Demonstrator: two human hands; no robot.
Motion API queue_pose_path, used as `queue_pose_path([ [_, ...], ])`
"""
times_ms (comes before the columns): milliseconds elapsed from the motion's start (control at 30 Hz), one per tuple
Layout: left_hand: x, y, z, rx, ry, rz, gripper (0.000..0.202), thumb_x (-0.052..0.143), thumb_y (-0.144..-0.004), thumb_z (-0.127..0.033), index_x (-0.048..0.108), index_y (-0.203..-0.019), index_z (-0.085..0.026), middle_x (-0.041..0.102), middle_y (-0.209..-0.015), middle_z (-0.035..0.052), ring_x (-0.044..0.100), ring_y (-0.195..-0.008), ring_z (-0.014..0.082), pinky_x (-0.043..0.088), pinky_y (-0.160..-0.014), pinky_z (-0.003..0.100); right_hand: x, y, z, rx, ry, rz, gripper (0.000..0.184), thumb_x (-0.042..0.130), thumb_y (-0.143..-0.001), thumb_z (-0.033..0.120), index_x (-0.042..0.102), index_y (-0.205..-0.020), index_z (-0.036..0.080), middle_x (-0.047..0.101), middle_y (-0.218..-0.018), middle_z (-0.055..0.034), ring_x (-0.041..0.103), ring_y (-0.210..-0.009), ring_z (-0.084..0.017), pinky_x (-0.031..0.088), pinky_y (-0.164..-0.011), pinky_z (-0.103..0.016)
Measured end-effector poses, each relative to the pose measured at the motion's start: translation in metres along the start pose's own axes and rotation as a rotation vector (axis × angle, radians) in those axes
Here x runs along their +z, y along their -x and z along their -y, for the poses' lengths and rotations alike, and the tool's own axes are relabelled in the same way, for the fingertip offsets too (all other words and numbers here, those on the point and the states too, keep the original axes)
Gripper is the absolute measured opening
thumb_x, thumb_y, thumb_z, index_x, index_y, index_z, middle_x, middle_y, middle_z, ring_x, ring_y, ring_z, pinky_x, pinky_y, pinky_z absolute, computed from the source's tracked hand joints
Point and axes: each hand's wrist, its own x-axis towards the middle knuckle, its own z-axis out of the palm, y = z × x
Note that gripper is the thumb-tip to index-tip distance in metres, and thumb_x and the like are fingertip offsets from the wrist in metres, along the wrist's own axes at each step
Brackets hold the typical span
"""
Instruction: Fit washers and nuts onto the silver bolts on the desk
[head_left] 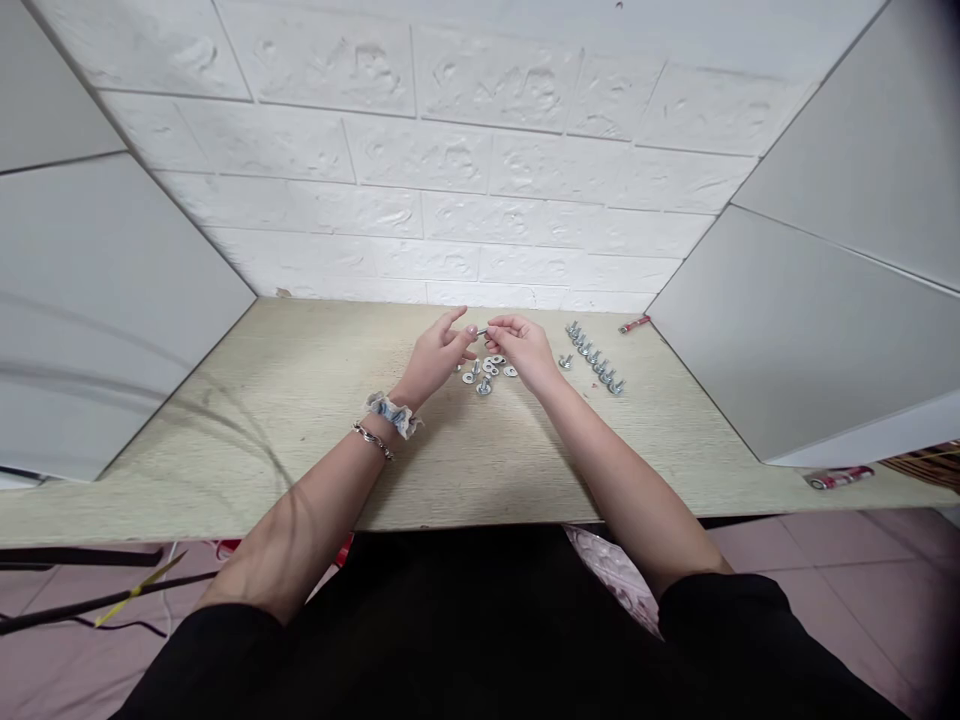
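A small metal bolt (481,332) spans the gap between my two hands above the tabletop. My left hand (436,358) pinches one end with the thumb, its index finger stretched forward. At the other end, my right hand (523,352) is closed on the bolt with thumb and fingertips; anything small on the shank is too hidden to make out. Just below the hands lie loose flat washers (491,365) and a bolt standing in a washer (484,385). Right of my right hand, one bolt with a washer (565,361) stands alone beside a slanting row of similar bolts (592,355).
The pale wooden tabletop (300,400) meets a white brick-pattern wall (450,150) at the back. Grey panels rise at the left (135,320) and right (795,330). A red battery-like cylinder (635,324) lies by the right panel, another red cylinder (841,478) near the front edge.
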Motion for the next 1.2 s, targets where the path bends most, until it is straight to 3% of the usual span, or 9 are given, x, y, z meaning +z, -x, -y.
queue_pose_path([
  [100, 0.001, 0.001, 0.001, 0.085, -0.066, -0.051, 0.049, 0.053, -0.085, -0.038, 0.047, -0.129, -0.018, 0.069, -0.093, 0.0068, 0.066, -0.07, 0.0125, 0.049, -0.063, 0.023, -0.006, 0.0, -0.005, -0.189, 0.383, -0.062, 0.01, 0.053, -0.079, 0.021, 0.059, -0.086, 0.017, 0.066, -0.08, -0.0022, 0.06, -0.072, -0.014, 0.048, -0.072, -0.029],
  [200, 0.002, 0.002, 0.001, 0.139, -0.106, -0.07, 0.038, 0.055, -0.083, -0.032, 0.056, -0.116, -0.015, 0.069, -0.083, 0.0042, 0.064, -0.068, 0.0117, 0.049, -0.063, 0.022, -0.009, 0.001, -0.01, -0.373, 0.83, 0.028, 0.018, 0.045, -0.084, 0.016, 0.062, -0.091, 0.017, 0.067, -0.095, -0.0065, 0.06, -0.09, -0.018, 0.044, -0.083, -0.032],
  [367, 0.002, 0.0, 0.0, 0.171, -0.126, -0.135, 0.016, 0.061, -0.076, -0.026, 0.064, -0.086, -0.014, 0.066, -0.072, 0.0019, 0.062, -0.065, 0.0107, 0.047, -0.062, 0.021, -0.006, 0.005, -0.015, -0.358, 1.143, 0.185, 0.026, 0.037, -0.089, 0.015, 0.062, -0.096, 0.018, 0.068, -0.099, -0.0073, 0.059, -0.096, -0.022, 0.034, -0.095, -0.044],
  [533, 0.0, -0.002, -0.005, 0.082, 0.068, -0.12, 0.014, 0.065, -0.072, -0.026, 0.064, -0.075, -0.013, 0.066, -0.069, 0.0013, 0.058, -0.056, 0.0075, 0.045, -0.056, 0.019, -0.005, 0.006, -0.02, -0.349, 1.203, 0.192, 0.029, 0.034, -0.09, 0.013, 0.061, -0.099, 0.02, 0.067, -0.099, -0.0054, 0.059, -0.098, -0.02, 0.017, -0.105, -0.052],
  [733, -0.002, 0.0, -0.011, 0.023, 0.13, -0.158, 0.021, 0.065, -0.073, -0.033, 0.064, -0.071, -0.012, 0.064, -0.062, 0.0007, 0.048, -0.041, 0.0044, 0.037, -0.043, 0.018, -0.004, 0.004, -0.024, -0.329, 1.21, 0.226, 0.032, 0.032, -0.09, 0.012, 0.061, -0.101, 0.019, 0.066, -0.099, -0.0058, 0.058, -0.099, -0.02, 0.015, -0.106, -0.052],
  [867, -0.002, 0.002, -0.011, -0.006, 0.124, -0.15, 0.035, 0.057, -0.08, -0.046, 0.064, -0.071, -0.012, 0.055, -0.048, -0.0014, 0.041, -0.034, 0.0043, 0.03, -0.037, 0.018, -0.002, 0.005, -0.024, -0.324, 1.191, 0.239, 0.035, 0.031, -0.088, 0.009, 0.061, -0.105, 0.019, 0.066, -0.103, -0.0071, 0.058, -0.101, -0.021, 0.017, -0.105, -0.054],
  [1000, -0.003, 0.001, -0.01, -0.043, 0.165, -0.154, 0.047, 0.046, -0.085, -0.054, 0.063, -0.069, -0.013, 0.052, -0.045, -0.0011, 0.037, -0.033, 0.0042, 0.028, -0.036, 0.018, -0.004, 0.005, -0.019, -0.317, 1.14, 0.21, 0.043, 0.032, -0.084, 0.005, 0.057, -0.115, 0.02, 0.065, -0.11, -0.0084, 0.057, -0.106, -0.023, 0.02, -0.104, -0.055],
  [1100, -0.004, -0.001, -0.01, -0.068, 0.196, -0.182, 0.044, 0.045, -0.086, -0.051, 0.061, -0.071, -0.013, 0.051, -0.047, -0.0019, 0.035, -0.033, 0.004, 0.027, -0.036, 0.018, -0.011, 0.001, -0.014, -0.32, 1.053, 0.091, 0.036, 0.037, -0.087, 0.012, 0.058, -0.115, 0.018, 0.066, -0.111, -0.0088, 0.058, -0.105, -0.021, 0.03, -0.102, -0.045],
  [1200, -0.005, -0.002, -0.011, -0.092, 0.207, -0.195, 0.04, 0.046, -0.087, -0.048, 0.06, -0.07, -0.014, 0.05, -0.048, -0.0026, 0.035, -0.034, 0.0041, 0.027, -0.036, 0.019, -0.024, -0.005, -0.007, -0.266, 0.954, -0.026, 0.025, 0.042, -0.088, 0.02, 0.063, -0.101, 0.016, 0.07, -0.094, -0.0068, 0.063, -0.089, -0.018, 0.042, -0.085, -0.03],
])
